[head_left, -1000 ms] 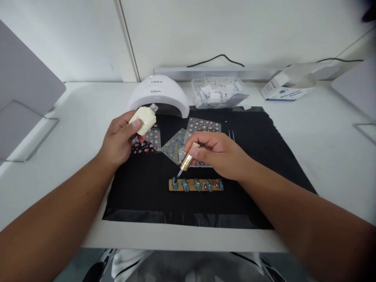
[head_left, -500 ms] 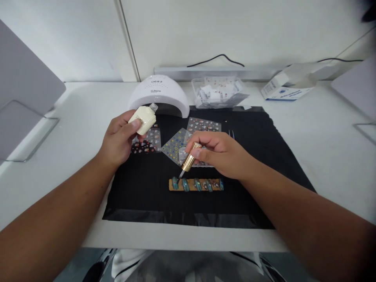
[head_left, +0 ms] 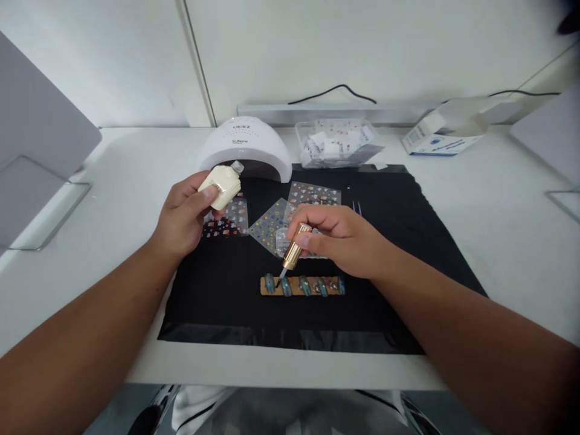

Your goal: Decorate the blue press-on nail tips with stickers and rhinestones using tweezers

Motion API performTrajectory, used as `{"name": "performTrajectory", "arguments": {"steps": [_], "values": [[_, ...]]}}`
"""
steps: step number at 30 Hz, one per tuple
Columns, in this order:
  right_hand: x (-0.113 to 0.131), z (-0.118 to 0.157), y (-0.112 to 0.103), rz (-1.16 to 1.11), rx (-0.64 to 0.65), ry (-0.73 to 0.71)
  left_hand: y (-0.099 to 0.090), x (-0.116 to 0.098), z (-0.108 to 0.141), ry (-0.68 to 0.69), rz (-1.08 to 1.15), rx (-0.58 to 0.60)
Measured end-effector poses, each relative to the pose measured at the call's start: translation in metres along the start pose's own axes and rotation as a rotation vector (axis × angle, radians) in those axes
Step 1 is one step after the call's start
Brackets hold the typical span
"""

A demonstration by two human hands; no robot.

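Observation:
My left hand (head_left: 181,211) is closed around a cream nail polish bottle (head_left: 222,186), its bare clear neck tilted up to the right. Between the fingers of my right hand (head_left: 335,238) is the gold-capped nail polish brush (head_left: 296,246), slanting down to the left. Its dark tip is at a narrow wooden strip (head_left: 293,290), between the first and second nail from the left; whether it touches is too small to tell. Several teal, glossy false nails (head_left: 286,286) sit in a row across the strip, some with shiny decorations.
A white nail lamp (head_left: 247,142) stands at the back left. Sticker sheets (head_left: 267,225) and a clear case lie behind the strip on the black mat (head_left: 217,290). Tweezers (head_left: 357,207), a plastic tub (head_left: 338,142) and an opened box (head_left: 441,136) are farther back.
My right hand has shifted the brush slightly right and down, from the first nail's edge towards the second. My left hand holds the bottle in the same place.

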State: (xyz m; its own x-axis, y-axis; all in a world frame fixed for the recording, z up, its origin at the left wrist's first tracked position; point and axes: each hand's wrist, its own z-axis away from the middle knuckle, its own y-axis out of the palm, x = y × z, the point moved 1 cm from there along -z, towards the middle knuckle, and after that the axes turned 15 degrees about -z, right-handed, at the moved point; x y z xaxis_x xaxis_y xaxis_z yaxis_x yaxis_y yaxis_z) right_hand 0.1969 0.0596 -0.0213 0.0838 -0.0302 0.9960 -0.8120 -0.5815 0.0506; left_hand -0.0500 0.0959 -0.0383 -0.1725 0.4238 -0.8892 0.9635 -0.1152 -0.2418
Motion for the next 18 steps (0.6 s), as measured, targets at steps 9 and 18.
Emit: {"name": "performTrajectory", "arguments": {"steps": [9,18], "values": [[0.0027,0.0014,0.0046,0.098,0.013,-0.005,0.0,-0.0004,0.0004,0.006,0.001,0.01],[-0.0003,-0.0027,-0.001,-0.225,-0.058,-0.059,0.001,-0.004,0.0,0.006,-0.013,0.014]]}}
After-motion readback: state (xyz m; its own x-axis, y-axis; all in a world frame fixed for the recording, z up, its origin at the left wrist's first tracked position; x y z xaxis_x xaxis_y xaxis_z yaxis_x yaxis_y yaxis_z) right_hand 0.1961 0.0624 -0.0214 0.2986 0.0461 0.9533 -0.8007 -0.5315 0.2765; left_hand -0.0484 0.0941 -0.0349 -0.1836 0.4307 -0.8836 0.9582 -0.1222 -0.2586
